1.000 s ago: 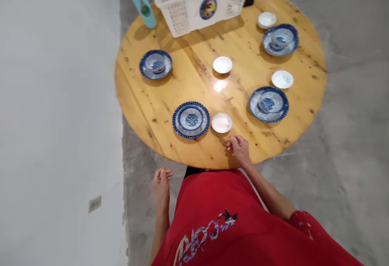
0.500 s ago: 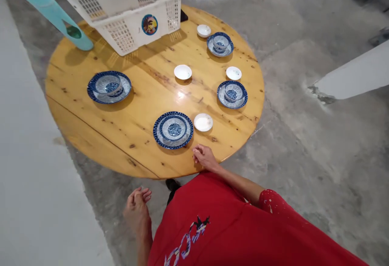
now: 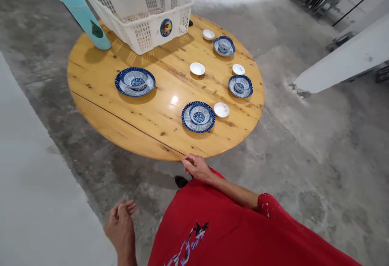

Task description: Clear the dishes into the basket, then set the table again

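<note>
My left hand hangs below the near left of the table, over the floor, its fingers loosely bent and holding nothing. At the table's near edge is my right hand, empty, with fingers relaxed and slightly curled; whether it touches the edge I cannot tell. Nearest to it on the wood lies a blue-rimmed plate with a patterned bowl on it. A small white dish sits at that plate's right side. Farther left is another blue-rimmed plate carrying a bowl.
On the round wooden table, two more plate-and-bowl sets stand at the right, beside small white dishes. One white dish is near the middle. A white plastic basket and a turquoise cylinder occupy the back. A white pillar rises at right.
The view has shifted, so the table appears farther away and to the right. My right hand has drawn back from beside the near plate to the table edge. My left hand sits lower.
</note>
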`<action>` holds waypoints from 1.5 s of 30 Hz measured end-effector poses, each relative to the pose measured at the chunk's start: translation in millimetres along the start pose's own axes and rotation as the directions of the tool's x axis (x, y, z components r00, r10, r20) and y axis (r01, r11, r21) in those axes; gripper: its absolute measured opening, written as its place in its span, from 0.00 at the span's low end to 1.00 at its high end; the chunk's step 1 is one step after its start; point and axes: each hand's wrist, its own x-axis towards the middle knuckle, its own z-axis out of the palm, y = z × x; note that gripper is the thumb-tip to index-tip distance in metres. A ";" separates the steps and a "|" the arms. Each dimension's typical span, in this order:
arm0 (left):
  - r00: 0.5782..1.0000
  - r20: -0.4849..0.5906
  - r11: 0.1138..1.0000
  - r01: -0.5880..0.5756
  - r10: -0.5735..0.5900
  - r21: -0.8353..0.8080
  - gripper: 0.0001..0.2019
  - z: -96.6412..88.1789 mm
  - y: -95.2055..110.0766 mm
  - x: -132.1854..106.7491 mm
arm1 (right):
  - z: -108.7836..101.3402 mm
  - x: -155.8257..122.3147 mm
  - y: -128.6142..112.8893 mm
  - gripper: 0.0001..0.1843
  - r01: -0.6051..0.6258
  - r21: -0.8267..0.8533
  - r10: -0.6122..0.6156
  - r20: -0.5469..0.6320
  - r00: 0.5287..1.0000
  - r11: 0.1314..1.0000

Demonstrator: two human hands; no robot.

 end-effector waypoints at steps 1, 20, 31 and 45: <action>1.000 0.014 1.000 -0.022 0.022 -0.008 0.14 2.7 4.4 6.9 | 1.7 0.4 -1.2 0.10 0.006 -0.007 -0.006 -0.009 1.000 1.000; 0.927 0.337 0.986 -0.161 0.163 -0.033 0.16 84.3 148.6 138.1 | 47.9 133.7 -51.2 0.14 -0.104 0.137 0.116 -0.088 0.989 0.985; 0.841 0.503 0.980 -0.163 0.199 -0.116 0.14 171.1 230.7 191.8 | 26.3 205.9 -80.7 0.17 -0.113 0.225 0.161 -0.208 0.965 0.968; 0.819 0.571 0.960 0.114 0.055 -0.257 0.19 213.9 263.8 270.0 | 45.1 208.7 -85.1 0.19 -0.116 0.335 0.265 -0.444 0.856 0.935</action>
